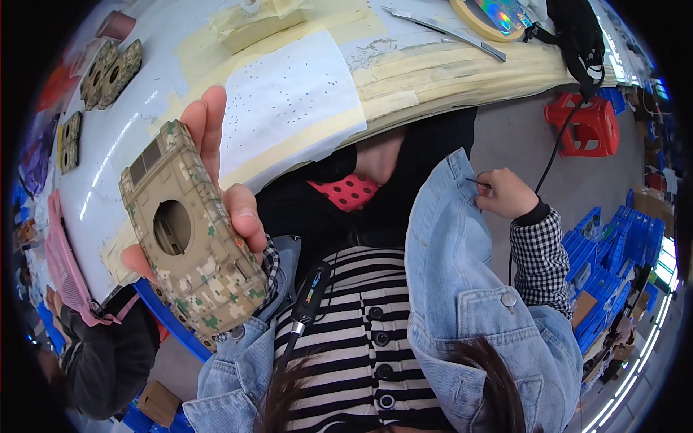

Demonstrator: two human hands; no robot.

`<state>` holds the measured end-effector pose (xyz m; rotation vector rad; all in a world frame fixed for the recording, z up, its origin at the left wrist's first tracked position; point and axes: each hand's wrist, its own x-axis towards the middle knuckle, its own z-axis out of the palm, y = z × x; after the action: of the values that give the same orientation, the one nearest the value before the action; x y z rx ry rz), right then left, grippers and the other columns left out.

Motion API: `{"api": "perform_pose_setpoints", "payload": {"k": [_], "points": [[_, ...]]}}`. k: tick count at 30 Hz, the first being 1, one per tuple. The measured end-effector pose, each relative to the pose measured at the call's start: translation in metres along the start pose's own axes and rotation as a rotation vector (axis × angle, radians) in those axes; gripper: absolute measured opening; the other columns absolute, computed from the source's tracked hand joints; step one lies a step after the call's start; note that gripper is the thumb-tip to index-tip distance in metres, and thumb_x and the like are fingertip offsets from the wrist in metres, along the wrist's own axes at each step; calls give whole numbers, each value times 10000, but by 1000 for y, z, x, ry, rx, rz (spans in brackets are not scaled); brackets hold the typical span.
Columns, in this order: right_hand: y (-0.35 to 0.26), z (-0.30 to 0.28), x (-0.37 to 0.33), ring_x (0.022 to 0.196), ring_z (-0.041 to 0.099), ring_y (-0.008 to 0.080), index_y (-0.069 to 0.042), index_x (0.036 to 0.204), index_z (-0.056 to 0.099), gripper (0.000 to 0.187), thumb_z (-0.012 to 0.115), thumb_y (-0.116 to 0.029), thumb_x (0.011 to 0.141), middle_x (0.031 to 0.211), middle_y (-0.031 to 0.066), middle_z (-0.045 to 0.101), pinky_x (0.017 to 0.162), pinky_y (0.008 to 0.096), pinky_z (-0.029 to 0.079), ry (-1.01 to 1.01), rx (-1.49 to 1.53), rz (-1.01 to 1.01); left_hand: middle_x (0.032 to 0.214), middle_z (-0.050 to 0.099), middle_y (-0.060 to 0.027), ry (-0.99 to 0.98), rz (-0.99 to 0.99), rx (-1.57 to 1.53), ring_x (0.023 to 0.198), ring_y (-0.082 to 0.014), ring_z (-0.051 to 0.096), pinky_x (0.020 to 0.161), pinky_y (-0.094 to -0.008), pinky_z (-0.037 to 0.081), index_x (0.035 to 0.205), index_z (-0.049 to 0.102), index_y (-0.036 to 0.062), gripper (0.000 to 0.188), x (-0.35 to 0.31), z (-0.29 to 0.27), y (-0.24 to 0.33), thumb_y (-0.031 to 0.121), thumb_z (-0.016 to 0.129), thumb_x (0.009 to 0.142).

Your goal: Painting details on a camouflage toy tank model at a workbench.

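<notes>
My left hand (244, 213) is closed around a toy tank hull (209, 270) in tan and green pixel camouflage. The hull is tilted up over the table's near edge, its round opening facing me. My thumb presses along its right side, with fingers showing behind the top and left. Off to the right, beside the flap of a light blue denim jacket (447, 216), my right hand (509, 193) pinches a thin dark piece; most of it is hidden by the fingers, so I cannot tell its kind.
Taped to the table is a white sheet (289, 90) scattered with tiny dark specks. Several more camouflage tank parts (115, 72) lie far left. Tweezers (447, 34) and a tape roll (480, 20) sit at the back. A red stool (581, 124) and blue crates (613, 245) stand right; another person's dark sleeve (108, 361) shows left.
</notes>
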<state>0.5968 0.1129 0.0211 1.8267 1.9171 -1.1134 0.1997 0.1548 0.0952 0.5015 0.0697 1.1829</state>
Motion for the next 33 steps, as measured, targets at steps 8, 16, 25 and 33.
{"api": "perform_pose_setpoints", "payload": {"k": [8,16,25,33], "points": [[-5,-24,4,659,597,363,14,812,630,232,578,-208,849,680,200,601,599,393,467,349,14,54,1529,-31,-70,8,-14,38,913,-261,576,783,-362,555,1426,-2,-30,971,3,1,-1,298,675,811],[-98,-22,21,753,642,292,-94,1194,563,384,610,-79,812,901,152,664,682,343,501,-221,326,-804,1529,-27,-77,28,3,70,906,-255,571,770,-350,552,1425,-19,-31,983,3,9,0,309,671,812],[-181,-5,31,655,594,319,-76,876,479,110,562,-71,804,710,97,581,549,382,447,70,328,-972,1533,-29,-59,43,111,38,902,-237,562,772,-347,540,1430,6,-22,956,-3,7,2,286,672,817],[-191,14,37,815,627,310,-63,1078,565,274,532,-79,806,922,121,645,677,394,500,-113,125,-1040,1533,-54,-29,-11,110,14,912,-237,548,800,-357,531,1433,2,-14,937,-2,3,5,266,658,825]]}}
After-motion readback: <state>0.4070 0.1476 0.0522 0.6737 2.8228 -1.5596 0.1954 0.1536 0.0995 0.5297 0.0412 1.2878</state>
